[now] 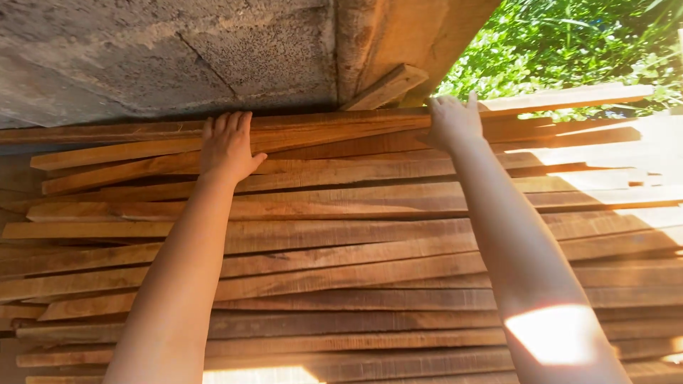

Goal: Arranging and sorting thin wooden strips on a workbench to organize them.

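A wide stack of long rough-sawn wooden planks [341, 249] lies crosswise in front of me, reddish brown, many layers deep. Both my arms reach over it to the far side. My left hand [228, 146] rests palm down on the far planks, fingers over the top plank [320, 128] by the wall. My right hand [452, 121] grips the far edge of the same top plank, fingers curled over it. A short wooden offcut [388, 87] leans against the wall just behind the stack.
A cracked grey concrete wall [163, 57] stands right behind the stack. A broad upright board [420, 35] leans at its corner. Green plants [569, 46] grow in sunlight at the upper right. Bright sun patches fall on the planks' right ends.
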